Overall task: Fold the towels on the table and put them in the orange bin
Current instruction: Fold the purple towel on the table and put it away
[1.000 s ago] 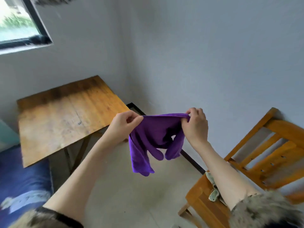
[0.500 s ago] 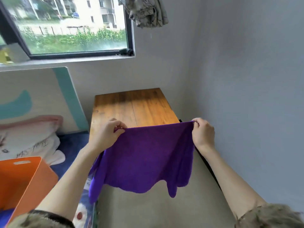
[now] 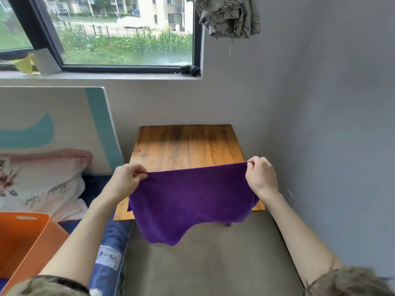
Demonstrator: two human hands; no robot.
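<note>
1. holding a purple towel (image 3: 190, 201) stretched in the air, top edge running nearly level from 9 to 3 o'clock, long axis lying left to right between the two hands.
2. pinching the left top corner with the left hand (image 3: 126, 182): fingers (image 3: 140, 170) curled tight onto the hem, thumb tucked under the cloth.
3. pinching the right top corner with the right hand (image 3: 261, 178): fingers (image 3: 255, 163) bent over the edge, sitting slightly higher than the left.
4. hanging from the two corners, draping toward 6 o'clock over the near edge of the wooden counter (image 3: 188, 146); lower hem sagging in an uneven wave below the counter's front edge, over the concrete floor. whether the cloth is touching the wood cannot be told.
5. judging the relation that matters: counter lying at 12 o'clock from both grips, just beyond the knuckles, both hands about equally near it, so laying the towel flat likely means carrying the top edge forward.
6. sitting at 8 o'clock from the towel, well apart: the orange bin (image 3: 23, 242), smooth rigid plastic with a slot handle, nearer the left hand.
7. noting textures: towel looking soft, plush, limp and matte; counter showing worn, glossy planks with a seam down the middle.
8. resting at 9 o'clock beside the counter: a printed pillow (image 3: 42, 184) on a bed.
</note>
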